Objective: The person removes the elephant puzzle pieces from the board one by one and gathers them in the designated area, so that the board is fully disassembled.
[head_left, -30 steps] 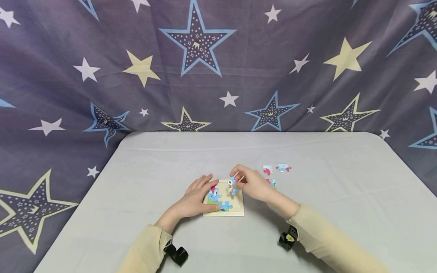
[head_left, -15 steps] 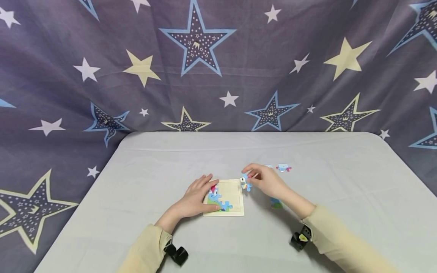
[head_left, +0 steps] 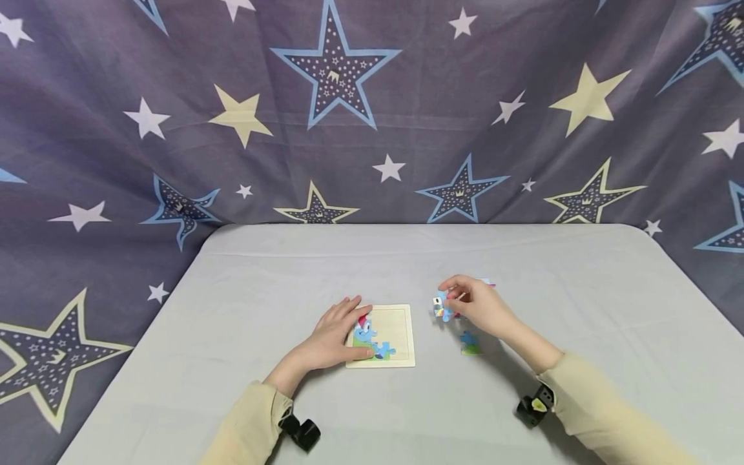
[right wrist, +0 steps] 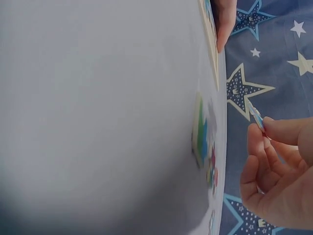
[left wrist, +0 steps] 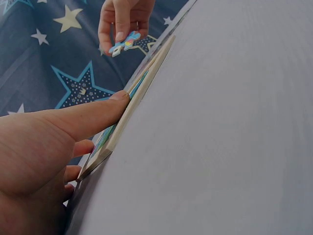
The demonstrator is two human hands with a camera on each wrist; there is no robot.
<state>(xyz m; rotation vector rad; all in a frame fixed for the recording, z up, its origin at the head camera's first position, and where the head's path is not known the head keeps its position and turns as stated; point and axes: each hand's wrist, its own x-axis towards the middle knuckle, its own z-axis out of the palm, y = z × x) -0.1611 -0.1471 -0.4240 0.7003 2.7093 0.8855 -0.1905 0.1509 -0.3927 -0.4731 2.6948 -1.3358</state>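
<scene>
A square wooden puzzle tray lies flat on the table. Blue-and-green puzzle pieces sit along its left and lower part. My left hand rests over the tray's left side with fingers extended; in the left wrist view its thumb presses on the near edge. To the right of the tray, my right hand pinches a blue puzzle piece with a white patch between thumb and fingers. The right wrist view shows this piece edge-on, held above the table.
Below the right hand lies a blue-and-green puzzle piece. Another piece shows just behind that hand, and others there are mostly hidden. A star-patterned curtain hangs behind the grey table.
My right hand has moved right, from over the tray to the loose pieces, still pinching the blue puzzle piece. The left hand and tray have stayed in place.
</scene>
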